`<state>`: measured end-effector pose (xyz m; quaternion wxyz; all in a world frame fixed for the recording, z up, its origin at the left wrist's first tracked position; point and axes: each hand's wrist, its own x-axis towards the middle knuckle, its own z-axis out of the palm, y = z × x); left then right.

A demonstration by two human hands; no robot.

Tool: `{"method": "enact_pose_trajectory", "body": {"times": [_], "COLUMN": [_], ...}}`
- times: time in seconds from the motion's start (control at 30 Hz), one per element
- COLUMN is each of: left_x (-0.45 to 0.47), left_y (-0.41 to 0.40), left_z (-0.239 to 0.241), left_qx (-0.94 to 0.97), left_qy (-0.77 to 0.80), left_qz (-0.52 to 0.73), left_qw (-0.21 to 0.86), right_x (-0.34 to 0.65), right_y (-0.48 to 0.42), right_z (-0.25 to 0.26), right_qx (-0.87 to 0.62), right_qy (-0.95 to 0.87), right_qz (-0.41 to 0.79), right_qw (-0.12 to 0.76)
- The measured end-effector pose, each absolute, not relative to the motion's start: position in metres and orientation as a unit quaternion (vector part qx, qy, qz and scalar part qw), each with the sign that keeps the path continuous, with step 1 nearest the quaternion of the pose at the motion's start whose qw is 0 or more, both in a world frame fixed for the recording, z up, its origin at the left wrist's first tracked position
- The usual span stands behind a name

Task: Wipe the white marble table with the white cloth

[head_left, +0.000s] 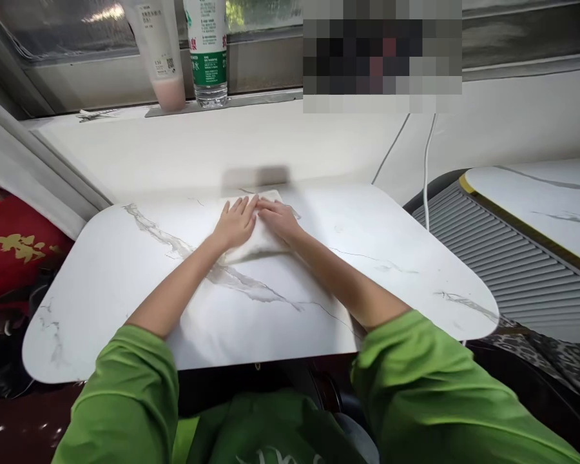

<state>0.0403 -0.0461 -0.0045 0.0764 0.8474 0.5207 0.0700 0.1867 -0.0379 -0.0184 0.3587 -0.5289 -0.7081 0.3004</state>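
Note:
A folded white cloth (263, 241) lies near the far middle of a white marble-patterned table (125, 283). My left hand (236, 222) rests flat on the cloth's left part, fingers stretched out and close together. My right hand (279, 218) lies flat on the cloth beside it, fingers extended, its fingertips touching those of the left hand. Both forearms reach forward from green sleeves. Neither hand grips anything.
On the window ledge behind stand a pink-capped tube (160, 51) and a plastic water bottle (207, 51). Two white cables (428, 167) run down at the right. A grey ribbed appliance (502, 258) and a second marble top (536, 206) sit to the right. Red fabric (14, 248) lies left.

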Motion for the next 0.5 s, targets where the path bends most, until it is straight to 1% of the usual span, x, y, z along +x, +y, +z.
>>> {"method": "enact_pose_trajectory", "body": {"times": [0.07,0.13,0.2,0.27,0.37,0.5], "left_x": [0.028,0.015,0.003,-0.004,-0.006,-0.009], "left_y": [-0.079,-0.114,-0.145,-0.169,-0.190,-0.181], "left_z": [-0.003,0.000,0.006,0.014,0.023,0.020], "left_qx": [0.862,0.877,0.887,0.889,0.873,0.847], "left_qy": [0.495,0.464,0.441,0.437,0.471,0.515], "left_qz": [0.070,0.076,0.070,0.037,-0.005,0.028], "left_qw": [0.089,0.103,0.116,0.127,0.128,0.129], "right_x": [0.188,0.188,0.186,0.180,0.162,0.130], "right_y": [-0.077,-0.122,-0.162,-0.188,-0.194,-0.158], "right_z": [-0.017,-0.018,-0.018,-0.017,-0.012,-0.010], "right_qx": [-0.513,-0.497,-0.481,-0.468,-0.454,-0.450], "right_qy": [-0.681,-0.678,-0.696,-0.719,-0.753,-0.799], "right_qz": [0.362,0.391,0.399,0.398,0.365,0.267], "right_qw": [0.376,0.375,0.354,0.325,0.305,0.298]}}
